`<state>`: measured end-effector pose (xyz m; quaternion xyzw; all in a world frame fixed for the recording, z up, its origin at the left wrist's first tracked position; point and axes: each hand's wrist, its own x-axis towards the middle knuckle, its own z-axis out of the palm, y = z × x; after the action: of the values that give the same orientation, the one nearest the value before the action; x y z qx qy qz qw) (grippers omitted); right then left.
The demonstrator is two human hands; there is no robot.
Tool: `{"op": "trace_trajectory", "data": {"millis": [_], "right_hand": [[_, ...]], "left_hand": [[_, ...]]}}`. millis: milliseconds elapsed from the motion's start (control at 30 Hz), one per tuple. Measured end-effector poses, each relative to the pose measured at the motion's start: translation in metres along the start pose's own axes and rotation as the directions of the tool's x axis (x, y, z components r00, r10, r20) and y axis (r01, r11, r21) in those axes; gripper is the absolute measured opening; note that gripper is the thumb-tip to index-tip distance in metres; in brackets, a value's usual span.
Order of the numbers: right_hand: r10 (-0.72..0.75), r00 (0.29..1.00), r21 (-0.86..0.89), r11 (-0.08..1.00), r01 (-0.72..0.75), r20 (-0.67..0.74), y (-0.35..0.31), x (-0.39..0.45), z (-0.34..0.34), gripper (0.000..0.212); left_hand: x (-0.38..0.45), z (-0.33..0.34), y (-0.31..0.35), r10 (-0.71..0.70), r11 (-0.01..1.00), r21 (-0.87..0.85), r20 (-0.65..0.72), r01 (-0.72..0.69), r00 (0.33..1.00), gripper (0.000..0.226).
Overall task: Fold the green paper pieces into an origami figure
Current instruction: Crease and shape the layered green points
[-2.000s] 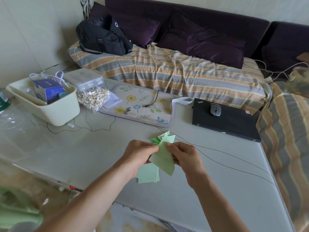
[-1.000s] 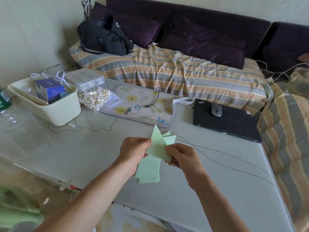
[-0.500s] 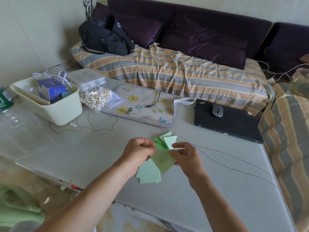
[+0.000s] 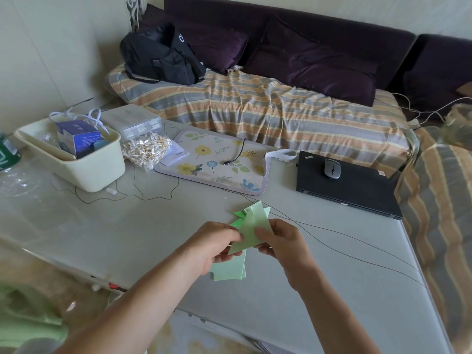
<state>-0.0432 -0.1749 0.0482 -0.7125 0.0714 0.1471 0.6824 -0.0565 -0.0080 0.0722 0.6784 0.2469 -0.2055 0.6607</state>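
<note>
Two bare hands work a pale green paper piece (image 4: 251, 232) just above the near part of the desk (image 4: 132, 233). The left hand (image 4: 213, 242) pinches its lower left edge; the right hand (image 4: 282, 240) has fingers and thumb curled onto its right side, so both are clamped on the same sheet.

Directly beneath them, a small stack of flat green paper (image 4: 228, 269) lies on the desk, and the points of darker green folded pieces (image 4: 238, 215) show just past the held sheet, though how they join is hidden.

The paper looks thin, light and easily creased; it should flop if held by one corner alone. A likely sound hold is at the edges close to the intended crease, fingertips pressing flat, because a hard squeeze mid-sheet would probably leave stray wrinkles.

Thin dark wires (image 4: 332, 241) run across the desk just beyond the hands. Farther back sit a cream tub (image 4: 84, 169), a floral pad (image 4: 217, 162) and a closed black laptop (image 4: 352, 190) carrying a grey mouse (image 4: 332, 168). A striped bedcover (image 4: 268, 113) lies behind.
</note>
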Motion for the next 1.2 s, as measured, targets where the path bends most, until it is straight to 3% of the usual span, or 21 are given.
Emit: {"op": "trace_trajectory", "data": {"millis": [300, 533, 667, 800, 1067, 1200], "right_hand": [[-0.001, 0.988, -0.108, 0.994, 0.018, 0.156, 0.0024, -0.0007, 0.0012, 0.031], [-0.043, 0.999, 0.051, 0.998, 0.043, 0.006, 0.0008, 0.0017, 0.0, 0.013], [-0.056, 0.998, 0.056, 0.997, 0.056, 0.002, 0.0008, 0.0012, 0.0011, 0.012], [-0.062, 0.998, 0.073, 0.995, 0.063, -0.013, 0.0011, 0.0007, 0.0023, 0.012], [-0.078, 0.996, 0.084, 0.994, 0.074, 0.048, 0.0006, -0.0008, 0.0033, 0.017], [-0.092, 0.995, 0.076, 0.993, 0.088, 0.047, 0.0, -0.0012, 0.0036, 0.015]], "left_hand": [[0.0034, -0.0022, 0.0042, 0.117, 0.982, -0.135, -0.119, -0.132, 0.986, 0.009], [0.0025, -0.0026, 0.0054, 0.061, 0.973, -0.212, -0.152, -0.093, 0.986, 0.006], [0.0029, -0.0028, 0.0058, 0.06, 0.96, -0.258, -0.184, -0.108, 0.981, 0.008], [-0.0001, -0.0014, 0.0049, 0.065, 0.959, -0.269, -0.11, -0.092, 0.992, 0.012], [-0.0009, -0.0005, 0.0049, 0.079, 0.962, -0.25, -0.125, -0.108, 0.989, 0.002], [-0.0011, -0.0017, 0.0064, 0.043, 0.95, -0.303, -0.123, -0.079, 0.991, 0.01]]}}
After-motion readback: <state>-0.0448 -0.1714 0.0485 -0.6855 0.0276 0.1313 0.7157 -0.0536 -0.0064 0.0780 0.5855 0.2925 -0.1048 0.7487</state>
